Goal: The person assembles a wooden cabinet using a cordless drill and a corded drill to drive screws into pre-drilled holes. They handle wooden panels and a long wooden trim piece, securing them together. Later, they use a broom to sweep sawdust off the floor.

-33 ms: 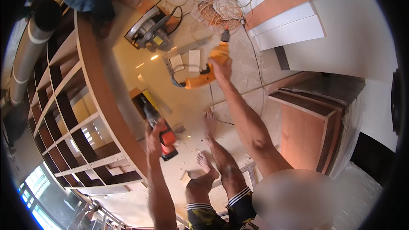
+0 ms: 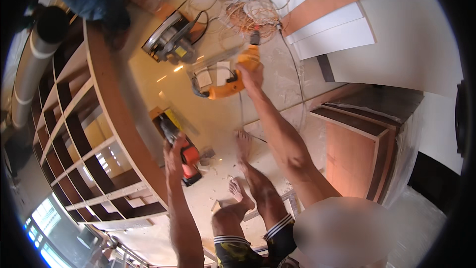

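Observation:
My right hand (image 2: 250, 74) is wrapped round the body of a yellow corded electric drill (image 2: 228, 88). Its dark chuck points away from me toward a tangle of cords, and its handle stretches to the left with the cable coming off it. Lower left, my left hand (image 2: 174, 156) is closed about a red-and-black power tool (image 2: 190, 155) with a grey nose; blur and the hand hide part of the grip. Beyond that tool's nose lies a narrow box (image 2: 157, 114) with something yellow along it. Past the drill, a circular saw (image 2: 176, 42) rests on the floor.
A shelf frame with many compartments (image 2: 101, 94) runs along the left, beside a large pipe (image 2: 32, 64). Tangled orange and white cords (image 2: 248, 12) lie at the far side. White boards (image 2: 332, 37) and a wooden cabinet (image 2: 352, 154) stand right. Someone's blue-clothed legs (image 2: 91, 0) show far left.
My right hand and the yellow drill have shifted slightly to the left. My left hand and the red tool have moved a little left and away from me.

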The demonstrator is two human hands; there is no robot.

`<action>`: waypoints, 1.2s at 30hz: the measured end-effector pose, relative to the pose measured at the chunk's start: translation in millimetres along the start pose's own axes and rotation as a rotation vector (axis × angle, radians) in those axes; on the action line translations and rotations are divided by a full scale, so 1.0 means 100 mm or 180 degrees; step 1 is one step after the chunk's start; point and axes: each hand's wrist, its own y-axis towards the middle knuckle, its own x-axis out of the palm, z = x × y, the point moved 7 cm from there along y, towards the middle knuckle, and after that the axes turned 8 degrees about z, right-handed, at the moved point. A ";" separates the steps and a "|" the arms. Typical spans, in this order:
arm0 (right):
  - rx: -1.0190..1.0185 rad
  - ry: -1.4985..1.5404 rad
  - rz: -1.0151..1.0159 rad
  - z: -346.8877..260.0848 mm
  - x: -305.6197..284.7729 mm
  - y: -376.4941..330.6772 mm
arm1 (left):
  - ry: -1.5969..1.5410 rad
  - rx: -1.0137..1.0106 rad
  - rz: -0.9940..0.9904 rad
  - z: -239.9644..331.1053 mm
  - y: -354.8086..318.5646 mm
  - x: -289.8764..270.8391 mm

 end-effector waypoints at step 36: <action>0.0097 -0.2202 0.0867 1.73 0.23 0.53 | -0.0212 -0.1157 0.0733 -0.47 4.61 0.35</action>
